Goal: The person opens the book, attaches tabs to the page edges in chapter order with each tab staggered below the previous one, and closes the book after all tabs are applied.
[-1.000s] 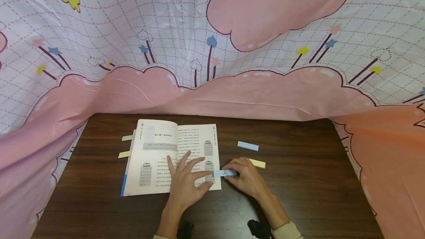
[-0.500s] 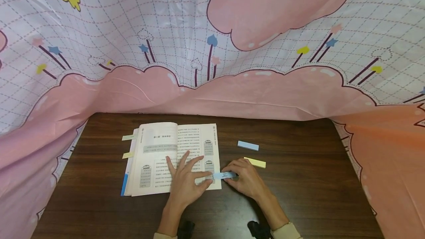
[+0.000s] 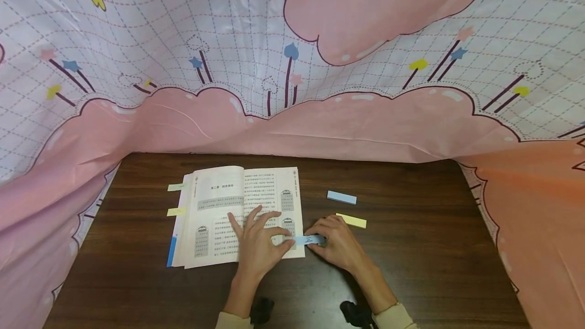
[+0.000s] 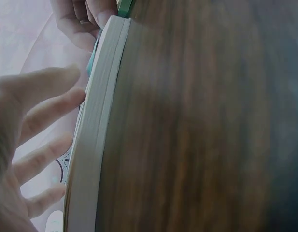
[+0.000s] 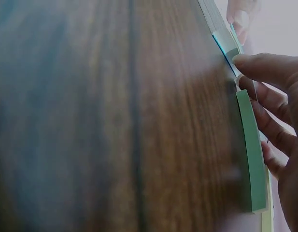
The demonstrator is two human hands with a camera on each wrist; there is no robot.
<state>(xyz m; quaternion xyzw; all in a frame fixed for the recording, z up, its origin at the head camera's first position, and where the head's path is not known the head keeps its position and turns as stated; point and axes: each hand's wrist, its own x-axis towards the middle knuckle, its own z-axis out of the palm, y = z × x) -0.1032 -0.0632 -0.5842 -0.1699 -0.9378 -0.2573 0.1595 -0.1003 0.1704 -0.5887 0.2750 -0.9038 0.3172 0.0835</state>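
Note:
An open book lies on the table, in the head view's lower middle. A pale blue sticky tab with dark marks overlaps the lower right edge of its right page. My right hand pinches the tab's outer end between thumb and fingers. My left hand lies over the right page with its fingers spread; its thumb and index tips come close together at the tab's inner end. In the left wrist view its index fingertip meets the page edge, with the thumb held just above.
A blue sticky-note strip and a yellow one lie right of the book. The right wrist view shows a green-looking pad beside the right fingers. Green and yellow tabs stick out of the book's left side.
A left-hand page has turned down a little, its heading shifting left. My left thumb and index tips have drawn closer at the tab, and the index finger is now bent. The right hand stays put.

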